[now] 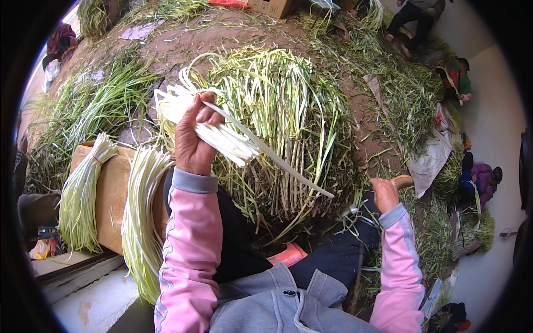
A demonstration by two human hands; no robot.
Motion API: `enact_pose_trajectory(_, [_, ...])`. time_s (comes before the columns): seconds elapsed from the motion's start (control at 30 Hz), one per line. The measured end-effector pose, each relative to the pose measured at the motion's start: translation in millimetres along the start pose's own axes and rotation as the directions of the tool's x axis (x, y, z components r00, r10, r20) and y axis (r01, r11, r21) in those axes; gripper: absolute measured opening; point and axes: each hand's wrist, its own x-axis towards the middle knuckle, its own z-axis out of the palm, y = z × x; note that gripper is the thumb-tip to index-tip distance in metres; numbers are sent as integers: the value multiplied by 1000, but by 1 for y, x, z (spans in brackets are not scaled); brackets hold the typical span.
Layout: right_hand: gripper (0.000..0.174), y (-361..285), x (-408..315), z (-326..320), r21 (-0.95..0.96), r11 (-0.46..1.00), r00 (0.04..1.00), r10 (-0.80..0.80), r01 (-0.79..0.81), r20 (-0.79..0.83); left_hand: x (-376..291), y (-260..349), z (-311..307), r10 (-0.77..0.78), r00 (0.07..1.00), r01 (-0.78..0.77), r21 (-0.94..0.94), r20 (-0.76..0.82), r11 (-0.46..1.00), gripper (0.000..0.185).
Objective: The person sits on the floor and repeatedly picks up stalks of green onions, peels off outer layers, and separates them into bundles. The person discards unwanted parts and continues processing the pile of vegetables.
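Note:
My left hand is closed around a bunch of pale, thin stalks that look like garlic scapes. Their tips curl back beyond the fist. One longer stalk slants out of the bunch down to the right. Beneath the hand lies a heap of garlic plants, pale stems across the top and darker stem ends towards me. Over my knee, my right hand grips a wooden handle; whatever it belongs to is hidden or too small to make out.
On a brown box at left lie a banded bundle of scapes and a second bundle. Loose greens cover the floor. Several people sit or crouch along the right wall, among them one in purple. A carton stands far off.

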Motion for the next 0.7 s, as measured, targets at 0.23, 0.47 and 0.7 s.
enact_pose_trajectory(0.23, [70,-154,-2,-39,376,789,792,-216,486,-571,-2,-1,0,3,1000,-3,40,-13,999,12])
enact_pose_trajectory(0.47, [10,-185,11,-23,743,555,927,-186,373,-326,-7,12,-5,20,999,-14,152,-37,988,26])
enact_pose_trajectory(0.7, [19,-168,9,-48,937,-237,963,145,257,-228,-19,-26,-15,-145,966,231,464,-214,855,40])
